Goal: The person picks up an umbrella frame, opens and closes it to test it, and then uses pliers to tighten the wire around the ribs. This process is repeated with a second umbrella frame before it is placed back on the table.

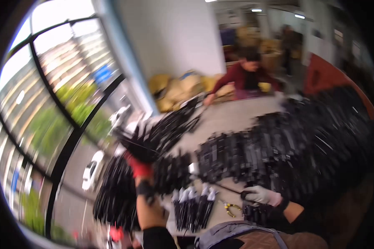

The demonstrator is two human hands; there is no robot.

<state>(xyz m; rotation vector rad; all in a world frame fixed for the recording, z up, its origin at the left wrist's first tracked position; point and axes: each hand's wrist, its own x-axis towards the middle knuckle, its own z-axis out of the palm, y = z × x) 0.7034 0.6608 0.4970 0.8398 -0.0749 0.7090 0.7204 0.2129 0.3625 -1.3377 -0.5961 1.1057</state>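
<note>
My left hand (pixel 140 146), in a black glove with a red cuff, is raised over the left end of the table. Blur softens its outline, but the fingers look spread, in front of a dark pile. My right hand (pixel 259 195), in a pale glove, is closed around the dark grip of a slender black rod (pixel 222 186). The rod points up and left toward a small white piece (pixel 193 168). Below it lies a bundle of black folded sticks with white tops (pixel 193 207), possibly umbrellas. Yellow-handled pliers (pixel 232 208) rest between the bundle and my right hand.
Long rows of similar black pieces (pixel 253 149) cover the table's right side, with more heaped at left (pixel 116 191). Across the pale tabletop (pixel 232 114) a person in dark red (pixel 245 79) reaches over the far edge. Yellow sacks (pixel 187 85) stand behind; tall windows (pixel 66 120) line the left.
</note>
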